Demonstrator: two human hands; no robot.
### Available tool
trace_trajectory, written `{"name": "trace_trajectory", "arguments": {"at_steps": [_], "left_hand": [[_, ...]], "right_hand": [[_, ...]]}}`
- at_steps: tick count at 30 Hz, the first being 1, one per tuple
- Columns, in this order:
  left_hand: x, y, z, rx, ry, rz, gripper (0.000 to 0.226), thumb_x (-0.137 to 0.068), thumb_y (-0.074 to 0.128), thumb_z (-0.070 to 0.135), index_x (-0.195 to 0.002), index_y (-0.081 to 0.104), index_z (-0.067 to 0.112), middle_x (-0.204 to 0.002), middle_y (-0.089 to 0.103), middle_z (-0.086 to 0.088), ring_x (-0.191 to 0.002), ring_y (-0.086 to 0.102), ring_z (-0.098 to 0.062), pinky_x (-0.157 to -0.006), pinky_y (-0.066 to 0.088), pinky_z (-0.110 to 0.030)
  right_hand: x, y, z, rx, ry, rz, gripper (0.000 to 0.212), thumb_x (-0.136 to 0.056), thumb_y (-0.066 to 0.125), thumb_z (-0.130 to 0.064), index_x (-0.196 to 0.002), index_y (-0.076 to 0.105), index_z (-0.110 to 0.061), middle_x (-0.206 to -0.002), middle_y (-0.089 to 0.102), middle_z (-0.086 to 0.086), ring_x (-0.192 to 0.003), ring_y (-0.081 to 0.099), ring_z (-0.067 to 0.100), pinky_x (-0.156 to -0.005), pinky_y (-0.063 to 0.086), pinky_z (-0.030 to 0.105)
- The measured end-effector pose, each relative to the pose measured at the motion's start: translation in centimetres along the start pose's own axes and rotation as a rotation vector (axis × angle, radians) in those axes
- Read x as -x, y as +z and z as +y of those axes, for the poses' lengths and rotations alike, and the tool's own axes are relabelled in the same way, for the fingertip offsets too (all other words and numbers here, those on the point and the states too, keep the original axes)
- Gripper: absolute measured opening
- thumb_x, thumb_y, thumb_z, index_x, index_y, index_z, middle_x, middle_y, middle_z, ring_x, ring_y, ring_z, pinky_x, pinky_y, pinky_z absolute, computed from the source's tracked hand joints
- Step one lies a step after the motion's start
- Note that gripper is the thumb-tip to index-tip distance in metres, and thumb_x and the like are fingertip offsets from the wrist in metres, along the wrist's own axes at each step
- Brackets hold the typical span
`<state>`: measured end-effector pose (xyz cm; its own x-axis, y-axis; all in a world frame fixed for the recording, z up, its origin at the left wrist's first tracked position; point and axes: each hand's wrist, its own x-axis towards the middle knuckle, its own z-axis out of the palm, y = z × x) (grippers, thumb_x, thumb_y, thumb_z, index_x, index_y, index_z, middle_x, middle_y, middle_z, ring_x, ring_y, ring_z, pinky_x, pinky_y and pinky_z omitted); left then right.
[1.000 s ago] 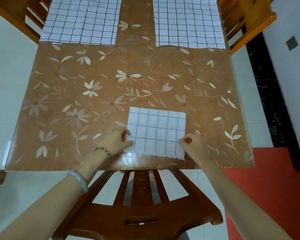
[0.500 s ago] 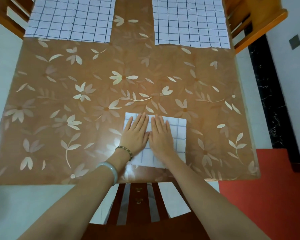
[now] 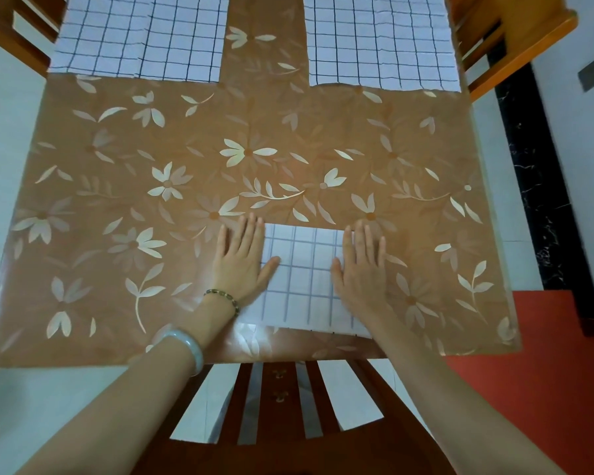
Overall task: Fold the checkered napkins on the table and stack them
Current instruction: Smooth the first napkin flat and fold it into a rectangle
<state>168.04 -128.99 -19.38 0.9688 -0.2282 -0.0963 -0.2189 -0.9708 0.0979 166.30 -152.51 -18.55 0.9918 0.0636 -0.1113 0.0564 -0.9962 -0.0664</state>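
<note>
A brown flowered table (image 3: pixel 186 166) stands on a pale floor, with a wooden chair (image 3: pixel 278 423) at its near edge. Just past that edge lies a small folded napkin (image 3: pixel 302 279). The left hand (image 3: pixel 242 262) and right hand (image 3: pixel 360 269) lie flat over its two side edges, fingers straight and holding nothing. I can't tell how many layers it has. Far back, the left open napkin (image 3: pixel 141 36) and right open napkin (image 3: pixel 378 39) lie apart.

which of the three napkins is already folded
The small near napkin, pressed by the left hand and right hand; the far-left napkin and far-right napkin lie unfolded.
</note>
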Motion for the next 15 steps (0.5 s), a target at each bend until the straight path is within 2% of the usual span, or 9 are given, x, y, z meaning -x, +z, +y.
{"name": "trace_trajectory", "arguments": {"at_steps": [2, 5, 8, 12, 15], "left_hand": [[0.5, -0.2, 0.9, -0.001, 0.108, -0.008, 0.069, -0.097, 0.019, 0.051, -0.151, 0.017, 0.007, -0.157, 0.013, -0.009, -0.146, 0.011, -0.021, -0.118, -0.002, -0.046], [1.0, 0.4, 1.8, -0.008, 0.180, -0.065, 0.066, -0.097, 0.020, 0.045, -0.149, 0.025, 0.004, -0.155, 0.027, -0.013, -0.145, 0.019, -0.022, -0.118, 0.006, -0.050], [1.4, 1.0, 1.5, -0.012, 0.128, -0.112, 0.068, -0.097, 0.019, 0.049, -0.150, 0.022, 0.006, -0.156, 0.024, -0.010, -0.146, 0.018, -0.022, -0.117, 0.007, -0.051], [1.7, 1.2, 0.8, -0.037, 0.068, -0.131, 0.073, -0.096, 0.019, 0.057, -0.152, 0.017, 0.010, -0.158, 0.016, -0.005, -0.146, 0.015, -0.021, -0.117, 0.006, -0.050], [1.8, 1.0, 0.2, -0.044, 0.049, -0.132, 0.075, -0.096, 0.021, 0.060, -0.152, 0.015, 0.011, -0.158, 0.015, -0.004, -0.147, 0.013, -0.019, -0.117, 0.000, -0.049]], "right_hand": [[-0.2, -0.3, -2.7, -0.068, -0.098, 0.016, 0.061, -0.096, 0.022, -0.034, -0.149, 0.023, -0.005, -0.157, 0.018, 0.016, -0.146, 0.011, 0.029, -0.118, 0.002, 0.048], [0.0, 0.3, -6.0, -0.096, -0.225, -0.029, 0.059, -0.096, 0.023, -0.032, -0.148, 0.026, -0.003, -0.156, 0.023, 0.015, -0.146, 0.016, 0.028, -0.118, 0.010, 0.049], [0.2, 1.5, -5.6, -0.053, -0.242, -0.065, 0.059, -0.097, 0.023, -0.035, -0.148, 0.027, -0.005, -0.155, 0.025, 0.014, -0.145, 0.018, 0.027, -0.118, 0.015, 0.050], [0.6, 1.9, -2.4, -0.016, -0.238, -0.081, 0.059, -0.098, 0.024, -0.037, -0.149, 0.025, -0.008, -0.156, 0.024, 0.013, -0.145, 0.018, 0.027, -0.117, 0.010, 0.049], [1.1, 1.6, 0.9, 0.011, -0.167, -0.083, 0.060, -0.100, 0.014, -0.040, -0.149, 0.026, -0.009, -0.156, 0.024, 0.012, -0.145, 0.018, 0.027, -0.117, 0.011, 0.049]]}}
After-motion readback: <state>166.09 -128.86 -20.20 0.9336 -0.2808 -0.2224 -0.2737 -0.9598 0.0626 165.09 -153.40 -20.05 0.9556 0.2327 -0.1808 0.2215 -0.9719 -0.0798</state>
